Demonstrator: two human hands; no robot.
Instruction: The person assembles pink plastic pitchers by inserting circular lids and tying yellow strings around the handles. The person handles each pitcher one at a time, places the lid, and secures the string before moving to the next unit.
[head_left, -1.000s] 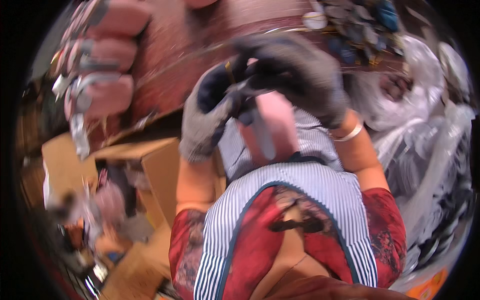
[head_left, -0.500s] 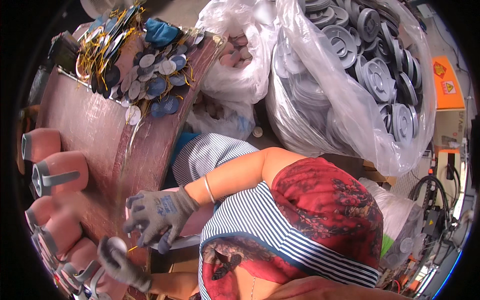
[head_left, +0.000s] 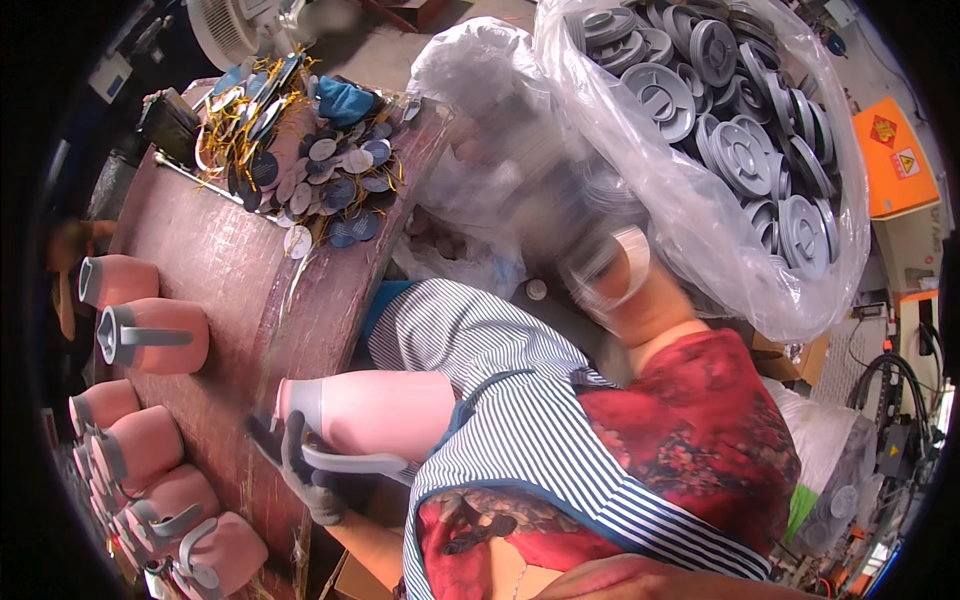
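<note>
A pink jug (head_left: 385, 410) with a grey collar and grey handle lies on its side across my lap, mouth toward the table edge. My left hand (head_left: 305, 470), in a grey glove, is at its collar beside the handle. Two fingers point up along the mouth and the grip shows only in part. Stretched out to the far side, my right hand (head_left: 550, 205) is smeared by motion. It is over the edge of a clear plastic bag (head_left: 690, 230) of round grey lids (head_left: 740, 155). Its fingers and anything in them cannot be made out.
Several pink jugs (head_left: 155, 335) stand along the left of the brown table (head_left: 240, 270). Round tags with gold strings (head_left: 320, 180) and a blue cloth (head_left: 345, 100) lie at its far end. Behind is a white fan (head_left: 225, 30); an orange box (head_left: 893, 160) stands far right.
My right hand has left the jug and swung away toward the bag of lids. My left hand has moved up to the jug's collar; the small round disc it held is out of sight.
</note>
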